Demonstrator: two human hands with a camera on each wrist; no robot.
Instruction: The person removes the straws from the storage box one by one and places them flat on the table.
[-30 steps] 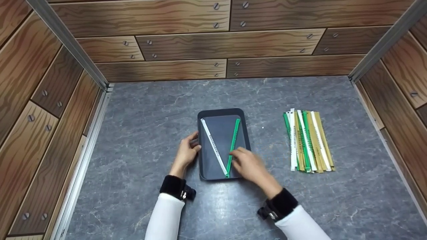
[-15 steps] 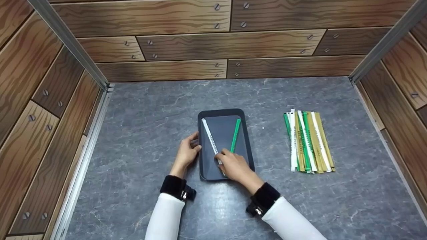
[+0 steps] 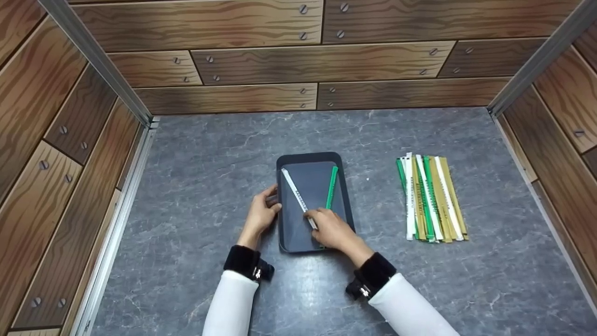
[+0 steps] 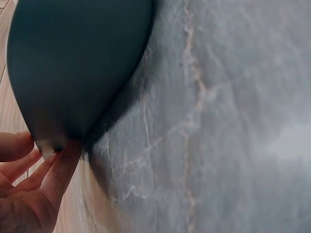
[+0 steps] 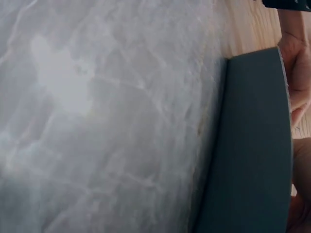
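A dark shallow tray point(image 3: 290, 238) lies on the grey marbled tabletop, its left wall held by my left hand point(image 3: 261, 215). In the left wrist view the thumb and fingers point(image 4: 62, 170) of that hand meet at the tray's rim. My right hand point(image 3: 333, 228) is inside the tray, thumb and fingertips pinching a long thin white wrapped stick point(image 3: 293, 186) with dark print near its lower end. A similar green wrapped stick point(image 3: 332, 186) lies slanted at the tray's right, its middle covered by the right hand. In the right wrist view the tray's outer wall point(image 5: 252, 145) hides most of the right fingers.
Right of the tray, a loose bundle of green, white and tan wrapped sticks point(image 3: 431, 198) lies on the tabletop point(image 3: 210, 154). Wood-patterned panels point(image 3: 261, 65) enclose the back and both sides, with a metal rail point(image 3: 116, 205) along the left edge.
My right hand moved left from the green stick onto the white one and took hold of its lower part. The green stick's top shifted slightly right. The left hand stayed on the tray.
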